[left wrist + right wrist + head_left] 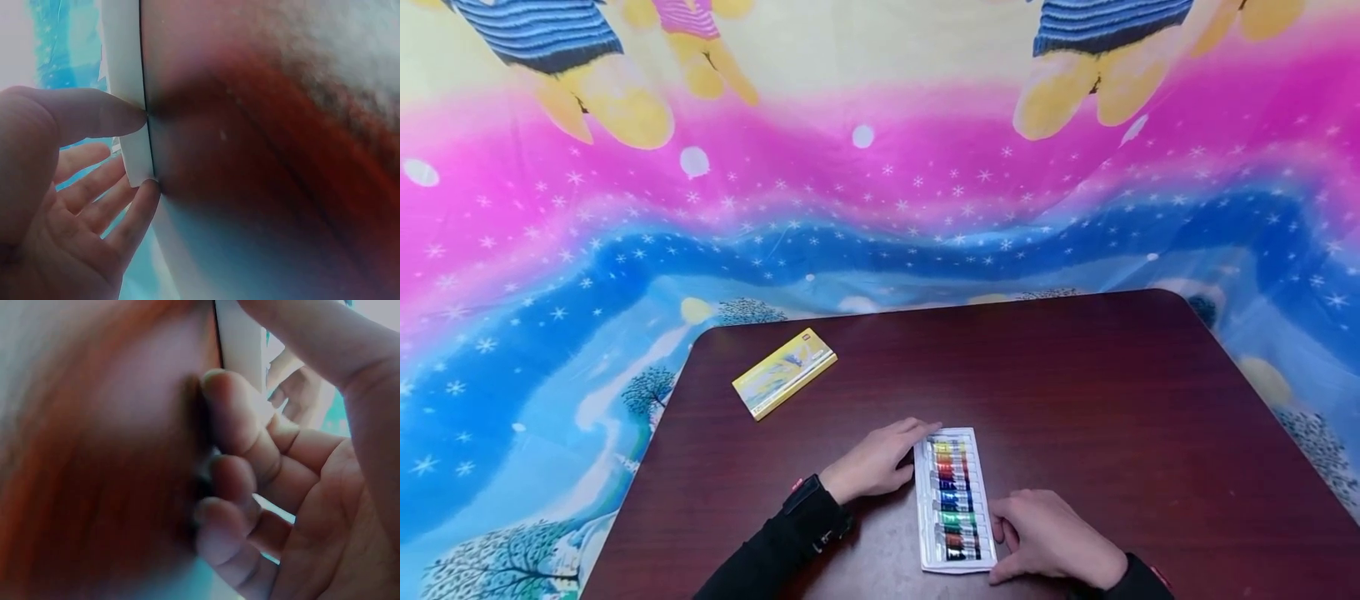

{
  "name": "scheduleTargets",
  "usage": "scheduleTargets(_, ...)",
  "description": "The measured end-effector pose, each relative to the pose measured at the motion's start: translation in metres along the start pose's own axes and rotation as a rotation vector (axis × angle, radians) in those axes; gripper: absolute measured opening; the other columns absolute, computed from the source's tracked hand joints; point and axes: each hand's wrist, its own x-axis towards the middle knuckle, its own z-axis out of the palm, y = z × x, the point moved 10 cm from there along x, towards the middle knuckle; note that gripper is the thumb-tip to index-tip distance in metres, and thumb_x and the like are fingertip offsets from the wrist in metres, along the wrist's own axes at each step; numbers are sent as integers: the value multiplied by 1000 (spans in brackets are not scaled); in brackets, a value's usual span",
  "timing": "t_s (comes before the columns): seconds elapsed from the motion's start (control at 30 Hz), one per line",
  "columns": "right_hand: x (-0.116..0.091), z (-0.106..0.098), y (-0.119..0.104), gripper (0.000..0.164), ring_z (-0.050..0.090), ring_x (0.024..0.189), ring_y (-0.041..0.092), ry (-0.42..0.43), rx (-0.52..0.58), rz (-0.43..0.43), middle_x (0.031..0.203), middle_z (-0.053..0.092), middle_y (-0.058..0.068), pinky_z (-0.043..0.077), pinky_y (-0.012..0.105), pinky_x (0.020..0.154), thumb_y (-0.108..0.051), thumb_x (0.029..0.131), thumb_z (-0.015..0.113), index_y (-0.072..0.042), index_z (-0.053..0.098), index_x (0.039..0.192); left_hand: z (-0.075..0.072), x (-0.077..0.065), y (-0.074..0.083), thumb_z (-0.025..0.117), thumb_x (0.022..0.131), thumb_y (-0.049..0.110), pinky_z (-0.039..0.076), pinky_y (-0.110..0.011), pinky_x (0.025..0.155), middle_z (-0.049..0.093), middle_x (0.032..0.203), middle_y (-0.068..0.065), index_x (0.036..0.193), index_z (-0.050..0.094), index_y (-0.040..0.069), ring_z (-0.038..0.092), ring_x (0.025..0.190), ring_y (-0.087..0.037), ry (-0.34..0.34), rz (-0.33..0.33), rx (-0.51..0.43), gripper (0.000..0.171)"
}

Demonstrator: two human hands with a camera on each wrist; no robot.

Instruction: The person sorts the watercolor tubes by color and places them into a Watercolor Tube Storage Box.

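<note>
A white tray (929, 533) lies lengthwise on the dark red-brown table, holding a row of small paint tubes (957, 502) in yellow, red, blue, green, brown and black. My left hand (874, 460) is at its left side near the far end, fingertips at the upper corner. In the left wrist view the thumb (103, 114) meets the tray's white side wall (130, 81), with the fingers extended. On the opposite side my right hand (1048, 533) has its thumb at the near right corner and its bent fingers (234, 412) along the edge.
A yellow flat box (785, 373) with a printed picture lies at an angle on the table's (1075, 383) far left part. Behind the table hangs a colourful cloth (880, 167) with pink and blue bands, snowflakes and trees, which also drapes along both sides.
</note>
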Motion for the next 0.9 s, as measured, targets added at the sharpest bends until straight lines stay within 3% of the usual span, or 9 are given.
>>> scheduleTargets(0.23, -2, 0, 5, 45, 41, 58, -6, -26, 78, -40, 60, 45, -25, 35, 19, 59, -64, 66, 88, -33, 57, 74, 0, 1, 1, 73, 98, 20, 53, -31, 104, 58, 146, 0, 161, 38, 20, 60, 124, -11, -15, -2, 11, 72)
scheduleTargets(0.73, -2, -2, 6, 43, 41, 59, -6, -26, 87, -40, 60, 45, -25, 36, 19, 60, -62, 66, 90, -33, 58, 73, -1, -1, 4, 69, 99, 18, 54, -27, 97, 60, 143, 0, 160, 41, 18, 62, 115, -9, 10, 39, 28, 67)
scheduleTargets(0.9, -5, -2, 3, 44, 40, 60, -6, -29, 51, -6, 60, 44, -26, 35, 19, 60, -57, 64, 93, -32, 57, 72, -1, -1, -4, 69, 100, 21, 50, -33, 109, 51, 155, 1, 163, 33, 20, 56, 134, -12, -55, 62, -19, 73)
